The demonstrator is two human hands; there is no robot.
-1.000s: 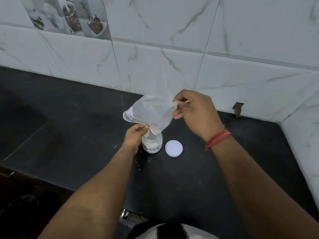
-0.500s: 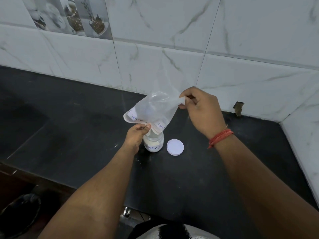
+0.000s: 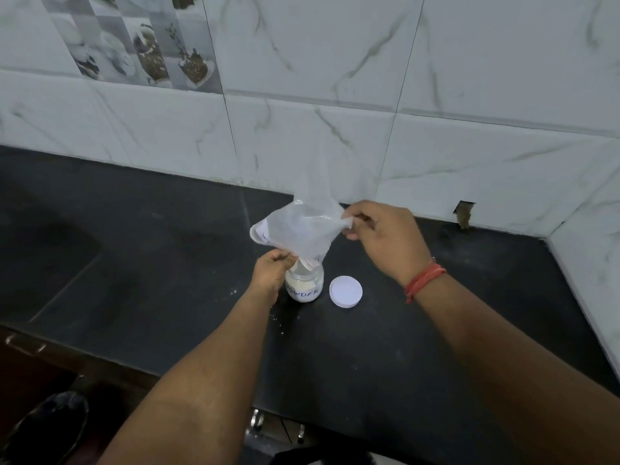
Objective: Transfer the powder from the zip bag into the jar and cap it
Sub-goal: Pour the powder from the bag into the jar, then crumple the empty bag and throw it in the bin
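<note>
Marbled white tiles back a dark, matte stone counter point(image 3: 167, 270), dusted near its middle with a few pale specks of spilled powder point(image 3: 234, 291).

Furthest left of the working things is the left hand point(image 3: 271, 273), closed in a pinch on the lower edge of the zip bag point(image 3: 297, 231) right at the mouth of the jar point(image 3: 304, 280). That bag is thin, crinkled, translucent plastic with handwriting on it, and it looks nearly empty. It slants from its low open corner, which dips into the jar, up and rightward to a twisted tip — the long axis runs lower left to upper right.

Below it the jar stands upright, small and clear, about half full of white powder, with a lettered label. Just beside it, apart and flat on the counter, lies the round white cap point(image 3: 346, 292).

Rightmost, the right hand point(image 3: 385, 239) pinches the bag's raised corner; a red thread point(image 3: 423, 280) circles its wrist. This hand is nearer the cap, so capping likely falls to it once the bag is lifted clear.
</note>
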